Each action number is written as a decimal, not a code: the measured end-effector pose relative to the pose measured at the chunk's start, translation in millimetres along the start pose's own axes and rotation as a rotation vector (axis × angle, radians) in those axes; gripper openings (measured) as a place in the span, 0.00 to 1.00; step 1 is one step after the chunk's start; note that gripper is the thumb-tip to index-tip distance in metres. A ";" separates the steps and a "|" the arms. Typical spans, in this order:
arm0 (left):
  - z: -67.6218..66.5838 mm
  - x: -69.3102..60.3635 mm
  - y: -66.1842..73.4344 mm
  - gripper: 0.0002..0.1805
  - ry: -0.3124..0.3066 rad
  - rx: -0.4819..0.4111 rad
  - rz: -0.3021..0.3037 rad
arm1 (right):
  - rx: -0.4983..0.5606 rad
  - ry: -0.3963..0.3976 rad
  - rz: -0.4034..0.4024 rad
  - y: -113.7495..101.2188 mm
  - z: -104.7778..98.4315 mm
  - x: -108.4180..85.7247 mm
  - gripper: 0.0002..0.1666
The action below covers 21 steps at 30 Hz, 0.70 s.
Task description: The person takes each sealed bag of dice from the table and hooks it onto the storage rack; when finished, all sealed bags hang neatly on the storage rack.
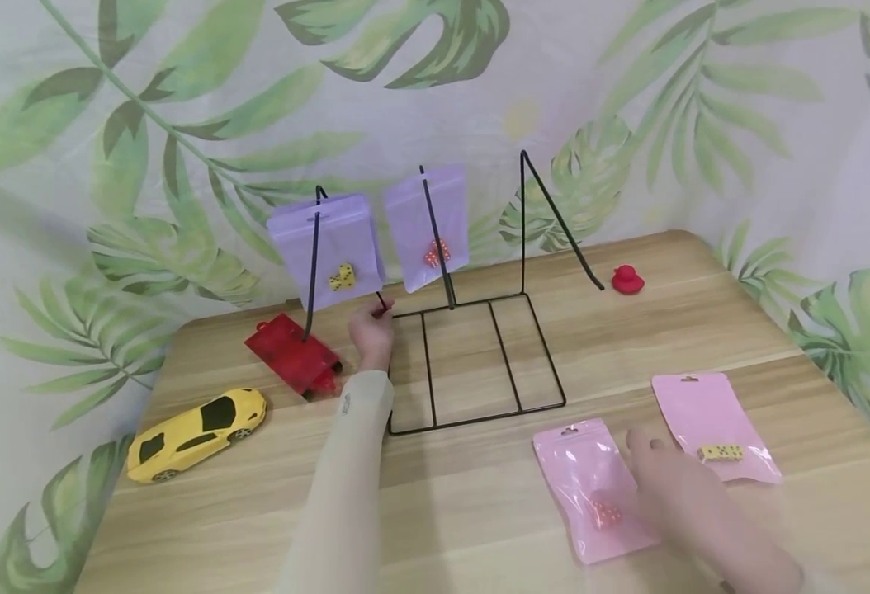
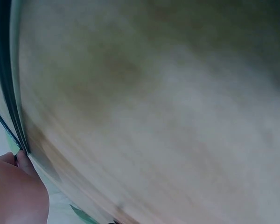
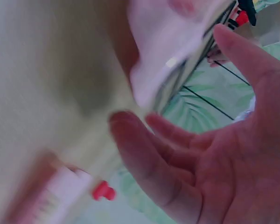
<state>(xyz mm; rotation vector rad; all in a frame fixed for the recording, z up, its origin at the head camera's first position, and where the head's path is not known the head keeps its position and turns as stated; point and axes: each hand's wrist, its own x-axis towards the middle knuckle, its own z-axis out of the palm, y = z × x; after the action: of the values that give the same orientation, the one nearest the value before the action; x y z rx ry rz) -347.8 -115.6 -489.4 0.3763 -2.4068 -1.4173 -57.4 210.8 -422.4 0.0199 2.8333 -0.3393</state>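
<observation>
My left hand [image 1: 371, 334] grips the back left corner of a black wire display rack [image 1: 505, 356]; in the left wrist view its fingertips pinch the thin wire. Two hooks of the rack bear purple zip pouches, one pouch [image 1: 361, 235] with yellow dice, another [image 1: 404, 219] with red dice. The right hook has no pouch. Over the table my right hand [image 1: 683, 495] is blurred, its thumb and fingers spread with nothing between them in the right wrist view. It is between a pink pouch [image 1: 572, 458] with red dice and a second pink pouch [image 1: 702, 404] with yellow dice.
Left of the rack lies a red packet [image 1: 290, 351], under the left hook's tip. A yellow toy car [image 1: 200, 433] stands near the table's left edge. Towards the back right sits a small red toy duck [image 1: 627, 280]. A leaf-patterned cloth [image 1: 435, 107] hangs behind the table.
</observation>
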 end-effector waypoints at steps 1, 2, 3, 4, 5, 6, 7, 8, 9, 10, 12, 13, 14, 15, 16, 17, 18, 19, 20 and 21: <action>-1.0 -0.2 0.6 0.13 0.002 -0.008 -0.001 | 0.020 0.015 0.002 1.0 4.4 -1.1 0.52; -2.1 -0.5 0.9 0.13 0.005 -0.014 0.001 | 0.038 0.024 0.000 1.9 7.6 -1.4 0.54; -3.8 -0.8 1.1 0.12 0.005 -0.017 0.000 | 0.056 0.032 -0.004 2.3 9.9 -1.6 0.56; -4.9 -0.7 1.0 0.13 0.008 -0.022 0.000 | 0.075 0.040 -0.008 2.7 11.7 -1.8 0.58; -6.1 -0.8 0.7 0.13 0.009 -0.021 -0.003 | 0.089 0.049 -0.021 3.6 13.4 -1.7 0.60; -6.9 -0.9 0.2 0.13 0.009 -0.014 -0.006 | 0.104 0.051 -0.027 4.6 14.8 -1.7 0.61; -7.3 -0.8 -0.4 0.13 0.007 -0.013 -0.011 | 0.125 0.047 -0.024 5.6 16.0 -1.9 0.62; -7.2 -0.7 -1.1 0.13 0.006 -0.010 -0.014 | 0.146 0.035 -0.017 7.0 17.2 -2.4 0.63; -6.8 -0.8 -1.4 0.13 0.004 -0.005 -0.017 | 0.167 0.025 -0.009 8.9 18.8 -3.0 0.64; -5.7 -0.7 -1.5 0.13 0.005 -0.009 -0.018 | 0.190 0.014 -0.004 11.4 20.8 -3.6 0.65; -3.9 -1.4 -0.7 0.13 0.007 -0.005 -0.012 | 0.237 -0.008 0.016 16.4 24.4 -4.8 0.66; -3.0 -1.6 -0.1 0.13 0.010 -0.006 -0.005 | 0.267 -0.012 0.025 18.9 26.0 -5.6 0.66; -2.2 -1.8 0.3 0.13 0.013 -0.002 0.003 | 0.296 -0.013 0.030 21.5 27.2 -6.2 0.66; -1.4 -1.9 0.8 0.13 0.017 0.005 0.011 | 0.328 -0.012 0.031 24.1 28.2 -6.6 0.64; -0.8 -1.9 1.2 0.13 0.020 0.009 0.018 | 0.354 -0.013 0.029 26.6 28.7 -7.1 0.63; -0.5 -2.2 1.6 0.13 0.021 0.014 0.022 | 0.385 -0.017 0.030 29.3 28.9 -7.6 0.61; -0.3 -2.4 1.9 0.12 0.020 0.009 0.024 | 0.418 -0.025 0.027 32.0 28.5 -8.2 0.57; -0.1 -2.5 2.3 0.12 0.019 0.007 0.025 | 0.449 -0.030 0.016 34.6 27.9 -8.9 0.52; 0.0 -2.5 2.6 0.12 0.014 0.002 0.024 | 0.476 -0.037 0.003 37.0 26.6 -9.5 0.47; 0.1 -2.6 2.8 0.12 0.009 -0.003 0.021 | 0.491 -0.041 -0.016 39.1 24.9 -10.6 0.41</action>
<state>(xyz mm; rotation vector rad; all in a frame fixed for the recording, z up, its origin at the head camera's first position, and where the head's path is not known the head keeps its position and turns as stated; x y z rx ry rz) -345.6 -113.2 -487.3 0.3552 -2.3949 -1.4072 -38.4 243.2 -451.5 0.0896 2.6377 -1.0146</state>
